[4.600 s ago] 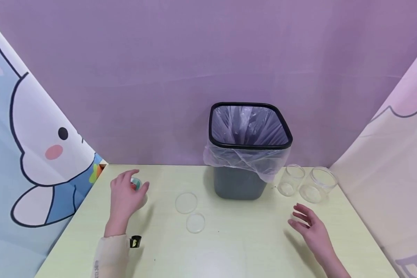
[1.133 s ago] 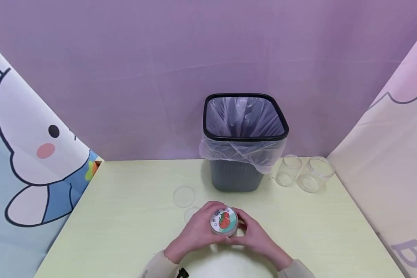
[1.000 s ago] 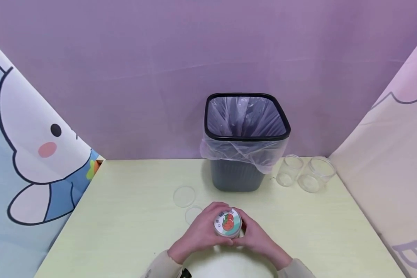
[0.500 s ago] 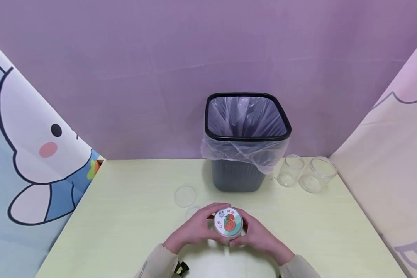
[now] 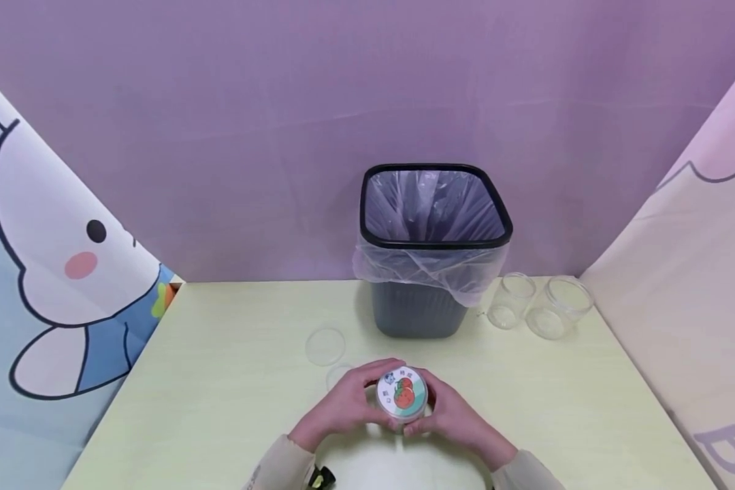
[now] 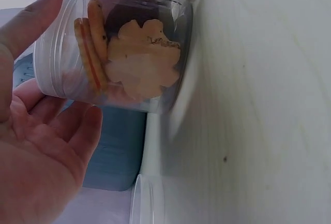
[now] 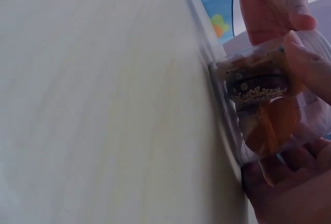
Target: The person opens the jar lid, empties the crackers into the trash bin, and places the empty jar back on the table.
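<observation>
A clear round jar [image 5: 402, 393] stands upright on the table, held between both hands at the front middle. Its top bears a white and teal label with a red-orange fruit picture. Through its wall in the left wrist view I see a flower-shaped cookie [image 6: 145, 61] and sandwich cookies [image 6: 92, 53]; a dark cookie [image 7: 258, 87] with pale bits shows in the right wrist view. My left hand [image 5: 348, 403] grips the jar's left side near the top, fingers behind, thumb in front. From the right, my right hand [image 5: 456, 418] holds it likewise.
Behind the jar stands a grey bin [image 5: 419, 313] with a black rim and a clear bag liner. Two clear jars without lids, a narrower one [image 5: 511, 301] and a wider one [image 5: 559, 307], are right of it. Clear discs [image 5: 325, 347] lie left of the hands, one partly covered.
Several seconds ago my left hand was reaching round the jar at the table's left and my right hand was free. Now both hold it at the middle. The last half second shows almost no movement.
</observation>
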Action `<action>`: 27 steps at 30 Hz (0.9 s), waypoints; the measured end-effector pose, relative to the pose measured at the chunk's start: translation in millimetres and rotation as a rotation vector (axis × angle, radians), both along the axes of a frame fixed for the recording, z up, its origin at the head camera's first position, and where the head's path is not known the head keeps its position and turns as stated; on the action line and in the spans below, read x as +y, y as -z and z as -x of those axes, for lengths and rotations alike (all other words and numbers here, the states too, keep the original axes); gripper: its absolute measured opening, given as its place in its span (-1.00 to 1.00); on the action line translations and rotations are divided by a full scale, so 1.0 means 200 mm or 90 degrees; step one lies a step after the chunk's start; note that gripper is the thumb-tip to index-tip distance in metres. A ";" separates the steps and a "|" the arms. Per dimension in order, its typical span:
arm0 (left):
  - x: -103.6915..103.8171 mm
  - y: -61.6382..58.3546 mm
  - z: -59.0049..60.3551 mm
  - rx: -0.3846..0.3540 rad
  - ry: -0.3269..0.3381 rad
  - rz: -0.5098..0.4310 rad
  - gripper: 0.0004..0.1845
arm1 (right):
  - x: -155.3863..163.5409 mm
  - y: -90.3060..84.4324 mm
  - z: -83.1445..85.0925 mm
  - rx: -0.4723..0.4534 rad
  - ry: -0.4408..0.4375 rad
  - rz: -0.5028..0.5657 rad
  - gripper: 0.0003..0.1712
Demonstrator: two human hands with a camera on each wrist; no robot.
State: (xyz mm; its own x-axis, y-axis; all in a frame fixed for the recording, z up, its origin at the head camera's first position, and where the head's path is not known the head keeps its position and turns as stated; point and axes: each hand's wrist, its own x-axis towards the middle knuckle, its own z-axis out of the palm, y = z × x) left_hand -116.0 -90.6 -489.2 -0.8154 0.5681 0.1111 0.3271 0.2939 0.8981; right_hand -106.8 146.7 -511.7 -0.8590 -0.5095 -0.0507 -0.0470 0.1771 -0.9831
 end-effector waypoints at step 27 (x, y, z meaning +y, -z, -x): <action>0.12 -0.03 -0.16 0.026 -0.223 0.024 0.00 | -0.09 -0.03 -0.07 0.012 0.122 -0.031 0.00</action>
State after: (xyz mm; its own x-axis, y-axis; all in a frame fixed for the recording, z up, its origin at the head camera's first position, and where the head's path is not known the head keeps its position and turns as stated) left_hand -83.9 -67.2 -482.3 -0.9567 0.2598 0.1315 0.2360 0.4274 0.8727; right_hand -92.2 129.4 -505.3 -0.9411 -0.3338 -0.0544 -0.0262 0.2323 -0.9723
